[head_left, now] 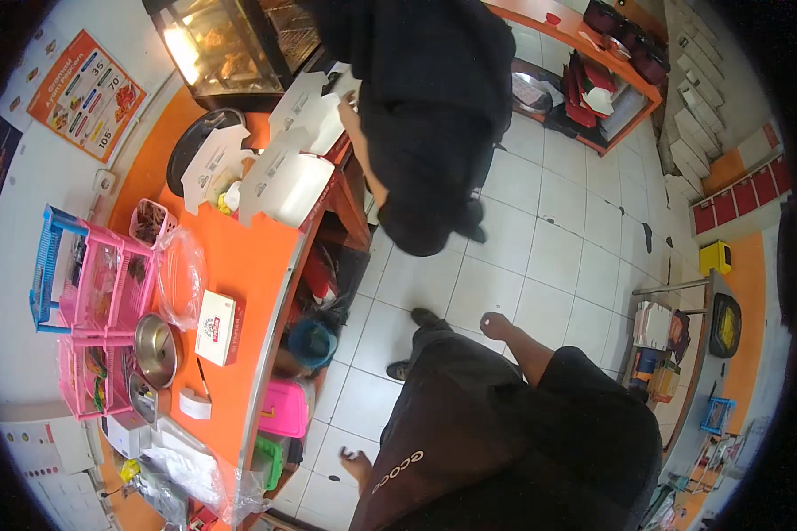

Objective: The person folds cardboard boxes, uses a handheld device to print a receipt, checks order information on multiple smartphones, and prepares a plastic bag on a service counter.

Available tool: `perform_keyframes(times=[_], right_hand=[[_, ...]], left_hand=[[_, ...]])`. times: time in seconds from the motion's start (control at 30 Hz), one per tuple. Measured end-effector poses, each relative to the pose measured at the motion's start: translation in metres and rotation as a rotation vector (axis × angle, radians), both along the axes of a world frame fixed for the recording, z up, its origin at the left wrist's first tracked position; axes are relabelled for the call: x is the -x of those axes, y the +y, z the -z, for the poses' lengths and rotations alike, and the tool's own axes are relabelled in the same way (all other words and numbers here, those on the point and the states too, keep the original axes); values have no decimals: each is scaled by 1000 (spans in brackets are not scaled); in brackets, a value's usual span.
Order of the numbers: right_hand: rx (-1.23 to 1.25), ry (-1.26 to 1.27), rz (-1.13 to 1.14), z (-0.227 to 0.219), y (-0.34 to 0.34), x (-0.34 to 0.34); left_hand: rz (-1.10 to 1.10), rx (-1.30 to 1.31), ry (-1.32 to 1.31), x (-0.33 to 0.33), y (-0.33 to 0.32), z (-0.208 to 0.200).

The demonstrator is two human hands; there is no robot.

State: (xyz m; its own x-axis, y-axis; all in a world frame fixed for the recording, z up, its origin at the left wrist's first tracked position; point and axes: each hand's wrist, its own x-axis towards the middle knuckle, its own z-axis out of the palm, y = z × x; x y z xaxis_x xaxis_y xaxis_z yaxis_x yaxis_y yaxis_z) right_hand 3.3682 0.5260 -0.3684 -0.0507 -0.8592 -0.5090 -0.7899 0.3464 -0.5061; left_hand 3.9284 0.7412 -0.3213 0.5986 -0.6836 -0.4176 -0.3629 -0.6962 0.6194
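Note:
My left hand (356, 465) hangs beside the orange counter (261, 292), holding nothing, its fingers apart. Over the tiled floor, my right hand (496, 326) is curled closed; a small pale spot shows at its fingertips, too small to name. Neither hand touches the counter. At its far end stand open white food boxes (285, 188) with their lids up, one with yellow and white items inside. Another person in black (425, 115) bends there, one arm reaching to the boxes. Closer by lie a closed white carton (215, 327) and a metal bowl (157, 350).
A lit glass display cabinet (226, 53) and a black round tray (199, 146) stand at the far left. Pink stacked racks (106, 283) line the wall. Below the counter are a blue bucket (312, 342) and a pink tub (283, 409). Shelving (584, 80) stands far right.

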Motion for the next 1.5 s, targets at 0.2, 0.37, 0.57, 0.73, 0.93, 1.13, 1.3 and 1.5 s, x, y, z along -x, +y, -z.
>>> perform_keyframes(times=[0.2, 0.37, 0.57, 0.73, 0.93, 1.13, 1.3, 1.5], right_hand=[[86, -36, 149, 1, -39, 59], [237, -148, 336, -36, -86, 110], [483, -341, 655, -31, -154, 240], [523, -811, 970, -128, -265, 317], [707, -806, 763, -151, -361, 393], [794, -1627, 1042, -181, -376, 415], [792, -1426, 1037, -170, -397, 422], [792, -1344, 1019, -181, -406, 430]], left_hand=[[177, -363, 193, 72, 32, 51], [350, -346, 119, 126, -28, 61], [429, -193, 361, 238, -179, 49], [574, -146, 384, 387, -303, -34], [950, -99, 102, 511, -370, -124], [811, -155, 197, 448, -317, -54], [529, -329, 360, 425, -277, -47], [461, -358, 358, 406, -247, -14]])
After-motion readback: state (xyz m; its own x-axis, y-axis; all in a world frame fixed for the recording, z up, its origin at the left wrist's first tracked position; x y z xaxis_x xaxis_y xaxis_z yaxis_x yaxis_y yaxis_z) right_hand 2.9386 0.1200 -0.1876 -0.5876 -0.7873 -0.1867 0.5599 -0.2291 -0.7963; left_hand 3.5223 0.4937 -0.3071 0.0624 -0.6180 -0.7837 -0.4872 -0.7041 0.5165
